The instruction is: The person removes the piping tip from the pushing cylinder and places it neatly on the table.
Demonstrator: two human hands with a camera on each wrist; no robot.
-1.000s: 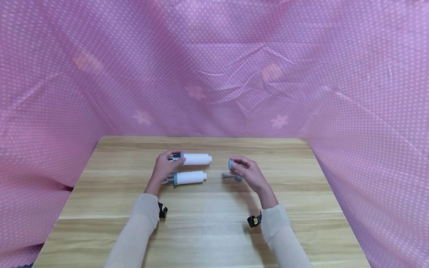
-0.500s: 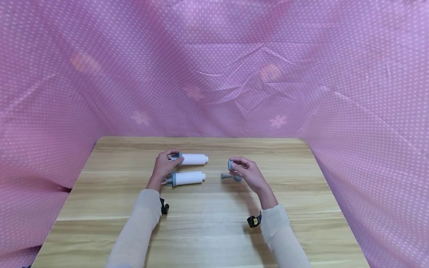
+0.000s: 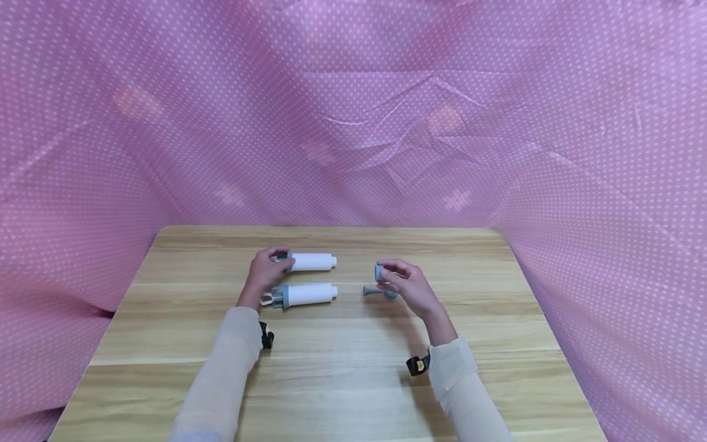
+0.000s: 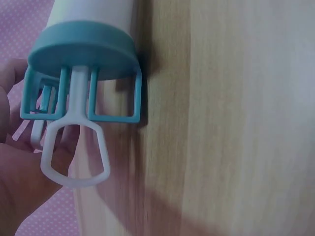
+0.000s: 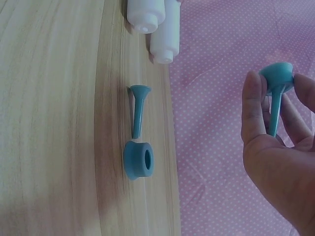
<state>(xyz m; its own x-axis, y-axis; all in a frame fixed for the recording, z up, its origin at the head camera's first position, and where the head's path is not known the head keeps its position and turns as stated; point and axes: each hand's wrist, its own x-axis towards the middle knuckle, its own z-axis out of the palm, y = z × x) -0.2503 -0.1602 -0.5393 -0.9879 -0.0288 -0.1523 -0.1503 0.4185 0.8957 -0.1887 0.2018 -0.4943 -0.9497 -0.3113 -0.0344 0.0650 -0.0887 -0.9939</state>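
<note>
Two white press-style syringes lie side by side on the table, each with a teal collar and a white loop handle. My left hand [image 3: 266, 267] grips the far syringe [image 3: 312, 261] at its collar end, thumb on the near side. The near syringe [image 3: 309, 294], with its teal collar [image 4: 83, 49] and loop handle [image 4: 75, 155], lies untouched beside that hand. Above the table my right hand [image 3: 411, 285] pinches a teal funnel-shaped cap [image 5: 278, 76] with a thin stem running toward the palm. Below it lie a teal flared nozzle [image 5: 139, 112] and a teal ring cap [image 5: 138, 161].
A wood-grain table [image 3: 342, 380] carries everything. Pink dotted cloth [image 3: 353, 153] hangs behind it and along both sides. Each wrist wears a small black camera, such as the right wrist camera [image 3: 418, 365].
My left hand has slid the far syringe to the left, so its tip now lines up with the near syringe's tip. The right hand holds its cap in about the same spot.
</note>
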